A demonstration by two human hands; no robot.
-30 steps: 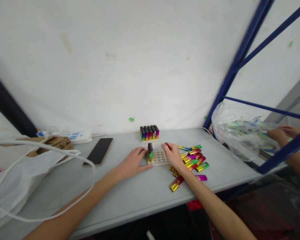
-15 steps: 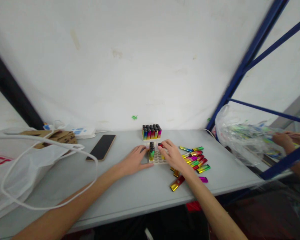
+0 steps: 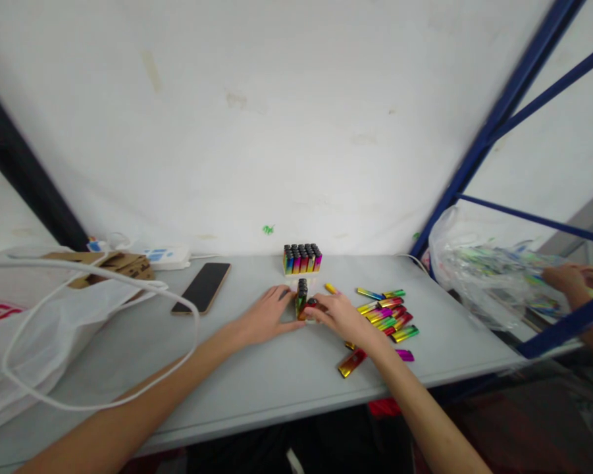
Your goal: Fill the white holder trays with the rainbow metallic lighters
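Observation:
My left hand (image 3: 269, 316) rests on the table with thumb and fingers apart, at the left side of a pale tray (image 3: 312, 322) with holes. A row of upright lighters (image 3: 301, 293) with black tops stands in the tray's left part. Beside this row, my right hand (image 3: 339, 317) is closed on a red lighter (image 3: 310, 305), which is upright at the tray; whether it sits in a hole I cannot tell. A yellow lighter end (image 3: 330, 288) shows behind the right hand's knuckles; its other end is hidden. My right hand covers much of the tray.
Loose shiny lighters (image 3: 386, 320) lie piled right of the tray. Behind it, near the wall, stands a filled block of lighters (image 3: 303, 262). A phone (image 3: 202, 288), a white bag (image 3: 39, 329) and a looping white cable (image 3: 197, 322) are left. Another person's hands (image 3: 570, 280) show far right.
My right hand has moved left and slightly nearer with the red lighter, up against the standing row. The yellow lighter end now shows behind it. My left hand stays by the tray.

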